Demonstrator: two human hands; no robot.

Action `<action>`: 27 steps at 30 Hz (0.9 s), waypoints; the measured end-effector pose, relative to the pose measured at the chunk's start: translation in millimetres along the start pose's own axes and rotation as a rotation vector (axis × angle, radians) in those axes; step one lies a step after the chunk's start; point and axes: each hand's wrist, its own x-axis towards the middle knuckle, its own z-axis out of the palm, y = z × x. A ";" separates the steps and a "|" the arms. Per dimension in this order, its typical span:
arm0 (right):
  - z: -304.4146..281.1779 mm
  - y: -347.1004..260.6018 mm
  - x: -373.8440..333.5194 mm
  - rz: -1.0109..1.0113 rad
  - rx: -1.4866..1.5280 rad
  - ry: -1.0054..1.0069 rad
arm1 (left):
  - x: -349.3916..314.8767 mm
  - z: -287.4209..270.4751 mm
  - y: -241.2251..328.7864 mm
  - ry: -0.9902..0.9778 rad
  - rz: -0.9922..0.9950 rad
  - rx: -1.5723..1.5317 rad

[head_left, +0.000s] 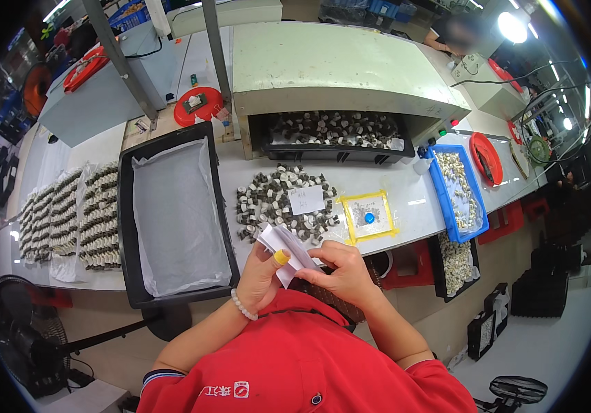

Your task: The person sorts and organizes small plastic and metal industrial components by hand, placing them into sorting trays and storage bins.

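A small stack of folded white paper point(288, 253) is held between my two hands, close in front of my red shirt. My left hand point(260, 279), with a yellow finger cot on the thumb and a beaded bracelet at the wrist, closes on the paper's left side. My right hand point(344, 272) pinches its right edge between thumb and fingers. Just beyond the paper lies a heap of small black-and-white parts point(257, 206) on the white table, with a white paper note point(306, 199) resting on top.
Left stands a large black tray point(127, 227) with a translucent liner; beyond it are rows of similar parts point(99, 220). A pale metal housing point(337, 69) covers another filled tray. To the right are a yellow-taped square point(368, 237) with a blue round thing point(369, 217) and a blue tray point(478, 206).
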 end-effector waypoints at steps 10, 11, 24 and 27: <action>3.3 8.0 -4.2 -0.003 -0.112 -0.004 | 1.4 -0.2 -3.2 0.021 -0.018 -0.001; 1.3 6.1 -3.6 0.009 -0.134 -0.028 | 1.6 -1.6 -3.7 0.023 -0.019 -0.008; 4.3 13.2 -3.6 0.021 -0.099 -0.030 | 1.0 0.5 -3.9 0.030 -0.004 0.024; 7.7 18.9 -4.5 0.059 -0.034 -0.025 | 2.5 2.7 -3.3 0.055 -0.024 0.076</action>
